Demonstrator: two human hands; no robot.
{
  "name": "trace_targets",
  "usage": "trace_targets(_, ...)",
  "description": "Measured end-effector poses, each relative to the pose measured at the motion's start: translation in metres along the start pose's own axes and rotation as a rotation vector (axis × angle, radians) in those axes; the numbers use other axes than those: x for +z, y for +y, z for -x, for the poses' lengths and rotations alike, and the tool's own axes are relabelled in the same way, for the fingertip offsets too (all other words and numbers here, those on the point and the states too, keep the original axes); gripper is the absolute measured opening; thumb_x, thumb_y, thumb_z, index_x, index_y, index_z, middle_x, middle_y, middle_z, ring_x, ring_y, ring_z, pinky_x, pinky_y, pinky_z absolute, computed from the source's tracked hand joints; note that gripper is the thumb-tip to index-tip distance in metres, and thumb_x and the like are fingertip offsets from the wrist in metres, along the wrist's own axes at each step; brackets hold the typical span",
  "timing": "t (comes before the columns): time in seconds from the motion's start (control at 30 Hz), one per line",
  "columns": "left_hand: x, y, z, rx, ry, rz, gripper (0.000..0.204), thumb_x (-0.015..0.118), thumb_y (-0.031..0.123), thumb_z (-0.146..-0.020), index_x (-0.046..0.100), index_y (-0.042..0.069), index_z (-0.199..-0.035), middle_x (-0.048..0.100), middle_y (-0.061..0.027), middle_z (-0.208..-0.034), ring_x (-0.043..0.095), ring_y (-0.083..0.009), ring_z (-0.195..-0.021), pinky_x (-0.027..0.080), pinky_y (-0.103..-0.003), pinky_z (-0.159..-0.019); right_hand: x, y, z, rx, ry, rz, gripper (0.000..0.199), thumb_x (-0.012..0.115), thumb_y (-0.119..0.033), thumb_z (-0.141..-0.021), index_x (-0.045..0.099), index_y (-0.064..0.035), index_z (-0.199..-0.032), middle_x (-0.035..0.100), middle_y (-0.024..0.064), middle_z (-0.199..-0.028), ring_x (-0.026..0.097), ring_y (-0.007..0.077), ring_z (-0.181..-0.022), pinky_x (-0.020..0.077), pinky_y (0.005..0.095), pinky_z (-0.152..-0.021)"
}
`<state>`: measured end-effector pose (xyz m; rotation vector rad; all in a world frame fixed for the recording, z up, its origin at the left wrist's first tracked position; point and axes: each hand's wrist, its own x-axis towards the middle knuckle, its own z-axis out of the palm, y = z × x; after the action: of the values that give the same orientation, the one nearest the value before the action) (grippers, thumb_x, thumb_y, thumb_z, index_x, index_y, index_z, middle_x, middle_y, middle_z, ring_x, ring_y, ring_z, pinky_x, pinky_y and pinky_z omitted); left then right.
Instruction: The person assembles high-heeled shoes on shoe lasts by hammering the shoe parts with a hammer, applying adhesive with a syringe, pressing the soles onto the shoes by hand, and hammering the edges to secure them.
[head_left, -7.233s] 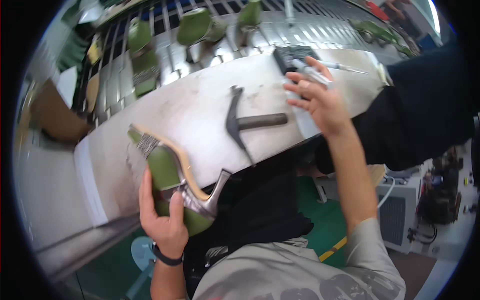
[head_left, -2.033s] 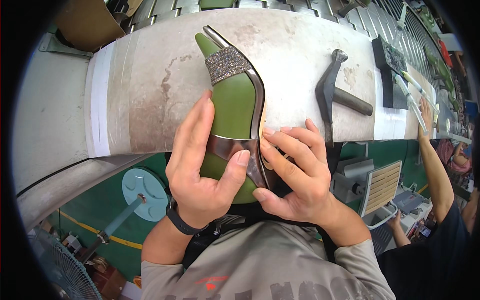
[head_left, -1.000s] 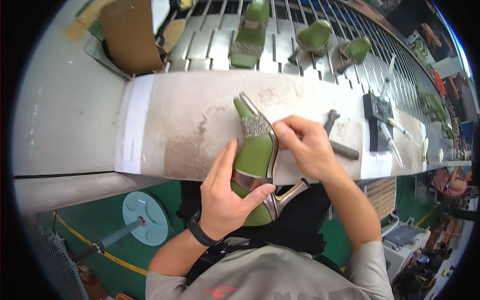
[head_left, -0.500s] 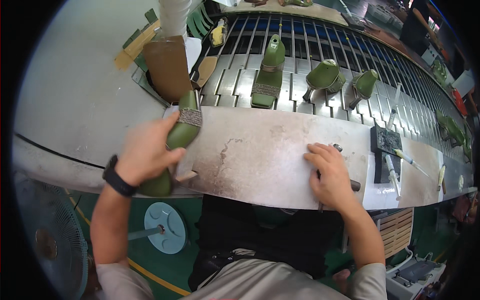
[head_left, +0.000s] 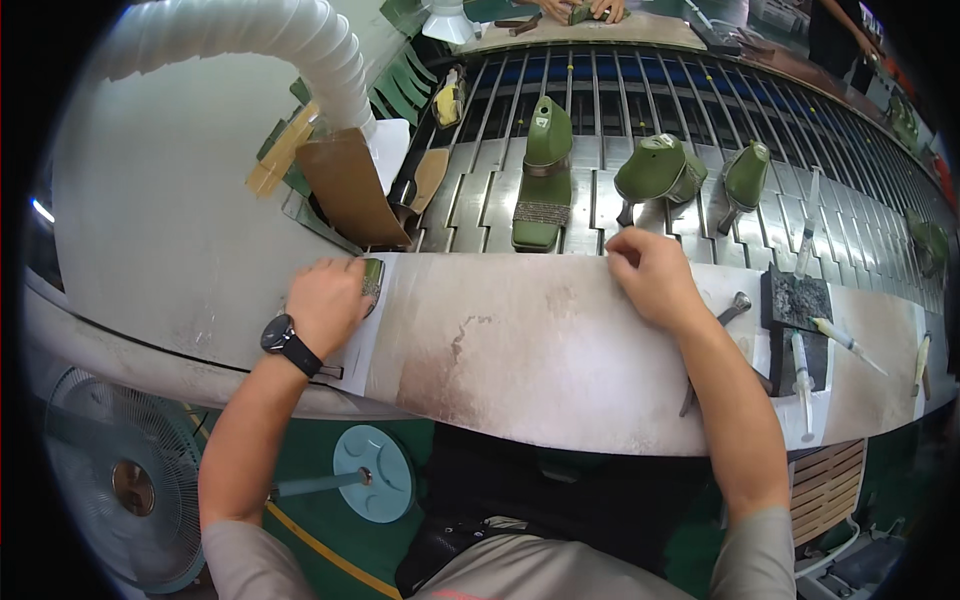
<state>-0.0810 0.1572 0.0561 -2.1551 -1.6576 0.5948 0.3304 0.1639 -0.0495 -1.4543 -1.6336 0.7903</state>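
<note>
Near the left end of the worktable my left hand, a dark watch on its wrist, is closed over a green shoe. Most of that shoe is hidden, but its grey braided band shows past my fingers. My right hand is over the board's far edge with fingers curled in and thumb near the forefinger; nothing shows in it. Just beyond it, on the slatted conveyor, rest a green heeled shoe and another one. Left of those lies a green shoe with a braided band.
A black block and several syringes lie to the right. Beside my right forearm is a metal-headed tool. A white hose and brown cardboard stand at the left, a fan below. Across the conveyor, another person's hands work.
My left hand has closed over the braided shoe and sits farther from me. My right hand has moved from the board's middle to its far edge, fingers curling. The view has shifted.
</note>
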Motion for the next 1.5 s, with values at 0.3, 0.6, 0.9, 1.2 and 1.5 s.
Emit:
trace_targets(0.3,0.053,0.056,-0.199,0.115,-0.047,-0.263,0.025,0.062,0.014,-0.096,0.082,0.006,-0.108,0.080,-0.0142,-0.107,0.078,-0.0327,-0.102,0.060,-0.049,-0.091,-0.001,0.007,0.012,-0.166,-0.096,-0.006,0.025,0.072,-0.021,-0.092,0.078,0.0006,-0.102,0.078,0.0193,-0.101,0.071,0.0388,-0.101,0.0568,0.0464,-0.093)
trace_targets(0.6,-0.004,0.063,-0.193,0.075,0.030,0.052,0.024,0.065,0.017,-0.093,0.085,0.005,-0.100,0.080,-0.0217,-0.104,0.079,-0.0403,-0.095,0.064,-0.048,-0.083,-0.004,0.002,0.017,-0.185,-0.106,0.045,0.027,0.074,-0.023,-0.092,0.078,-0.0006,-0.107,0.079,0.0178,-0.102,0.073,0.0354,-0.103,0.0573,0.0455,-0.095)
trace_targets(0.9,-0.047,0.179,-0.035,-0.051,0.057,2.242,0.016,0.068,0.013,-0.106,0.070,0.001,-0.115,0.074,-0.0040,-0.105,0.071,-0.0110,-0.091,0.063,-0.031,-0.072,0.009,-0.032,0.036,-0.137,-0.277,-0.471,0.095,0.087,-0.032,-0.090,0.036,-0.0078,-0.166,0.067,0.0226,-0.139,0.070,0.0298,-0.122,0.0551,0.0418,-0.107)
trace_targets(1.2,0.019,0.136,-0.192,-0.235,0.547,1.647,0.024,0.075,0.021,-0.098,0.074,-0.003,-0.104,0.079,-0.0129,-0.089,0.075,-0.0192,-0.077,0.058,-0.033,-0.073,-0.004,-0.021,0.058,0.336,-0.237,-0.463,0.028,0.079,-0.017,-0.097,0.076,0.0027,-0.117,0.078,0.0094,-0.096,0.073,0.0174,-0.084,0.0581,0.0324,-0.076)
trace_targets(1.5,0.098,0.053,-0.508,-0.929,0.429,0.966,0.123,0.094,0.055,-0.072,0.028,-0.002,-0.158,0.045,-0.0302,-0.157,0.047,-0.0466,-0.146,0.041,-0.062,-0.119,-0.019,-0.029,0.041,0.141,-0.296,-0.213,0.025,0.078,-0.011,-0.093,0.074,-0.0031,-0.116,0.068,0.0163,-0.087,0.068,0.0330,-0.072,0.0542,0.0394,-0.065)
